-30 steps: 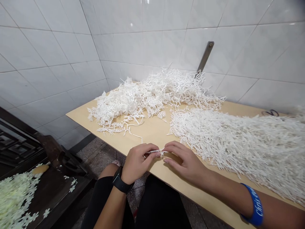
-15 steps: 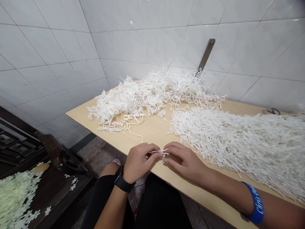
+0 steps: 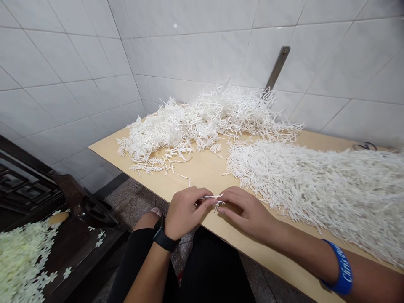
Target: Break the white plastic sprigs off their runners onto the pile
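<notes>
From afar, I am pinching a thin, white, forked sprig [image 3: 217,203] in my left hand [image 3: 184,212], over the tan table [image 3: 205,168] near its front edge; its strands are proving too fine to count. My right hand [image 3: 249,213] is curving around the tips, thumb and forefinger apart. Beyond, two white piles are lying, a tangled heap [image 3: 205,120] and a flatter heap [image 3: 315,181]; one metal strip [image 3: 277,67] is rising against the tiled wall [image 3: 221,52].

Tiled walls [image 3: 331,63], metal bar [image 3: 275,70], pale flowers [image 3: 23,256] on dark wood [image 3: 75,252]
</notes>
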A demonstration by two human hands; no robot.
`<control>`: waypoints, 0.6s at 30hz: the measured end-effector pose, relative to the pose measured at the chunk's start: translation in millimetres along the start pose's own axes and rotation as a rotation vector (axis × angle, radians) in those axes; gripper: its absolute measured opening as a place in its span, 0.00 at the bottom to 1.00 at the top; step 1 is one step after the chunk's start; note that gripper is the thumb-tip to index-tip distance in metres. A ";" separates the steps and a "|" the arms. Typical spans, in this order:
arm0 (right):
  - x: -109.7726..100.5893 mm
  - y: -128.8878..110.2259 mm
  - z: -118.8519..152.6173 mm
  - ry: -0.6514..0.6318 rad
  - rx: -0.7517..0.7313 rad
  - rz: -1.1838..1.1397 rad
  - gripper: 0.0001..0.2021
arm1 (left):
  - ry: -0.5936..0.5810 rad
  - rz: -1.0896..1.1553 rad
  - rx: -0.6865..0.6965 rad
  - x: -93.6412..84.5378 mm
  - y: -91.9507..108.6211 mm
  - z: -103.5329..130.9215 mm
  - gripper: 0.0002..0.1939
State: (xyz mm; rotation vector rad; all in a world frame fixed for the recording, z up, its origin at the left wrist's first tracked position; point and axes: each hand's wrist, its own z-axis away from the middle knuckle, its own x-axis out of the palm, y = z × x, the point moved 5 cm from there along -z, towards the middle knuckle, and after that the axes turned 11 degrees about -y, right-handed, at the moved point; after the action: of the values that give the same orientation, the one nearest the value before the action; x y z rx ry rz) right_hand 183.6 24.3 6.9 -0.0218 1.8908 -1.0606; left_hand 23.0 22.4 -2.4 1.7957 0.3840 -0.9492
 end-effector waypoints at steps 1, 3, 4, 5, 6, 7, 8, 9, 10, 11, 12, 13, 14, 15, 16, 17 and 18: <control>-0.1 0.0 0.1 0.002 -0.001 0.003 0.04 | -0.003 -0.007 -0.001 0.2 0.4 0.1 0.09; -0.1 0.2 0.1 0.006 -0.001 0.004 0.04 | -0.007 -0.020 -0.004 0.5 0.9 0.1 0.09; -0.1 0.4 0.0 0.006 0.001 0.001 0.04 | -0.005 -0.027 -0.006 0.6 1.0 0.1 0.09; 0.0 0.6 -0.3 0.007 0.002 0.000 0.04 | -0.002 -0.032 -0.007 0.7 1.1 0.1 0.09; 0.0 0.8 -0.6 0.009 0.004 -0.002 0.04 | 0.002 -0.038 -0.007 0.9 1.1 0.1 0.09; -0.1 0.8 -0.8 0.011 0.003 -0.002 0.04 | 0.008 -0.043 -0.007 1.1 1.0 0.1 0.09; -0.2 0.8 -1.0 0.014 0.002 -0.001 0.04 | 0.012 -0.048 -0.007 1.4 0.9 0.2 0.09; -0.3 0.9 -1.1 0.017 0.002 0.001 0.04 | 0.019 -0.055 -0.008 1.6 0.9 0.2 0.10; -0.4 0.8 -1.2 0.020 0.002 0.004 0.04 | 0.025 -0.063 -0.010 1.9 0.8 0.2 0.10; -0.4 0.8 -1.1 0.022 0.003 0.006 0.04 | 0.032 -0.071 -0.011 2.2 0.8 0.2 0.10; -0.5 0.8 -1.0 0.023 0.004 0.008 0.04 | 0.038 -0.078 -0.012 2.4 1.0 0.1 0.10; -0.4 0.6 -0.9 0.024 0.003 0.010 0.04 | 0.044 -0.082 -0.012 2.5 1.3 0.0 0.10; -0.4 0.5 -0.9 0.025 0.003 0.012 0.04 | 0.050 -0.084 -0.011 2.6 1.6 -0.2 0.10; -0.4 0.4 -0.8 0.025 0.002 0.014 0.04 | 0.055 -0.085 -0.009 2.6 1.9 -0.3 0.10; -0.4 0.2 -0.9 0.025 0.001 0.016 0.04 | 0.058 -0.084 -0.010 2.6 2.2 -0.4 0.10; -0.4 0.1 -0.9 0.025 0.001 0.018 0.04 | 0.059 -0.084 -0.011 2.5 2.3 -0.4 0.10; -0.5 0.0 -1.1 0.026 0.003 0.019 0.04 | 0.060 -0.084 -0.014 2.4 2.3 -0.4 0.10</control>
State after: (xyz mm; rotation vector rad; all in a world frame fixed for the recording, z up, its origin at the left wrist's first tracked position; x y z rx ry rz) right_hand 183.1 25.2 7.4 0.0116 1.9095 -1.0555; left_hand 26.2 21.4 -2.7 1.8102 0.5064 -0.9495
